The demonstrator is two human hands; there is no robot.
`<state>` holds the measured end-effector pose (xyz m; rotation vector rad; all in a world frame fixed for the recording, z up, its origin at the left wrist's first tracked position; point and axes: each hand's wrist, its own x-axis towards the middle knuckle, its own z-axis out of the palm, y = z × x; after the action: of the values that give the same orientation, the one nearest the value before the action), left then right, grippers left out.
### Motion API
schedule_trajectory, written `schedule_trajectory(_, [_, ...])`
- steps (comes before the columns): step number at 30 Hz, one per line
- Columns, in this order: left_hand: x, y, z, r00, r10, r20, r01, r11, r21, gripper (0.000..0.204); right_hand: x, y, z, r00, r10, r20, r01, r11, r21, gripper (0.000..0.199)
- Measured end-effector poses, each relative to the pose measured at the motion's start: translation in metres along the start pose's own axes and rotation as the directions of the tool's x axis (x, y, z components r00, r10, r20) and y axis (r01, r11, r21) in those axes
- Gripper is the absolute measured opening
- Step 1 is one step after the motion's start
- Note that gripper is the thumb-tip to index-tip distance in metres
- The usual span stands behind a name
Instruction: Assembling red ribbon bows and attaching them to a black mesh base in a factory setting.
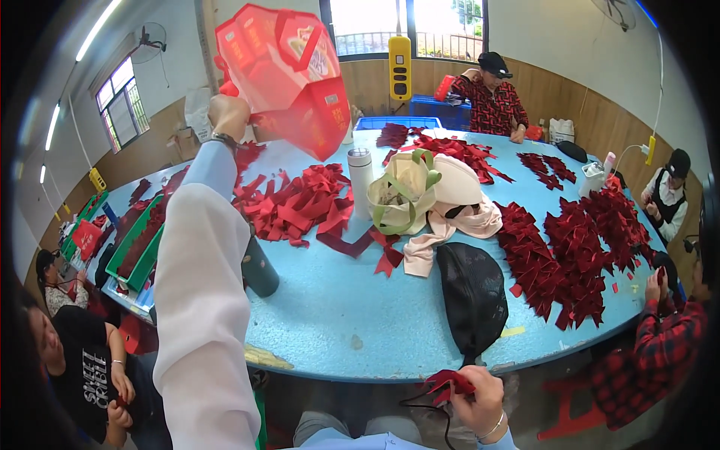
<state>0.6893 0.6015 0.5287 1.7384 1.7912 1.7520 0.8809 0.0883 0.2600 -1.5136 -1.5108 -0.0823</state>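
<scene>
My left arm reaches up and forward. My left hand (229, 116) is closed on a red gift bag (274, 67) with printed panels, held tilted in the air above the table's far left. Low by the near table edge, my right hand (480, 397) is closed on a dark red ribbon bow (448, 385). A thin black cord hangs beside those fingers. Just beyond lies a black pouch (472, 296). Under the raised bag spreads a pile of loose red ribbon strips (300, 202).
On the blue table (352, 322) stand a white bottle (360, 180), a dark green tumbler (260, 270) and a cream tote (401, 196) beside a pale pink cap (454, 180). Rows of dark red bows (574, 255) fill the right side. Several people sit around the table.
</scene>
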Motion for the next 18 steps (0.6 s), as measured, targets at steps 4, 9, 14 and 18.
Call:
schedule_trajectory(4, [-0.009,-0.022,0.048,1.0,-0.012,0.028,0.01,0.996,0.088,0.027,0.009,0.007,0.01,0.998,0.055,-0.005,-0.055,0.998,-0.035,0.027])
schedule_trajectory(9, [-0.021,-0.042,0.101,0.995,0.085,0.046,-0.092,0.979,0.184,0.024,0.013,0.031,0.019,0.997,0.072,0.041,-0.069,0.996,-0.051,0.029])
schedule_trajectory(14, [-0.038,-0.062,0.139,0.985,0.115,0.131,-0.14,0.969,0.202,0.022,0.018,0.056,0.028,0.986,0.106,0.13,-0.102,0.994,-0.043,0.035])
schedule_trajectory(18, [-0.042,-0.066,0.158,0.978,0.122,0.166,-0.147,0.977,0.151,0.022,0.022,0.068,0.034,0.984,0.121,0.131,-0.116,0.992,-0.047,0.029])
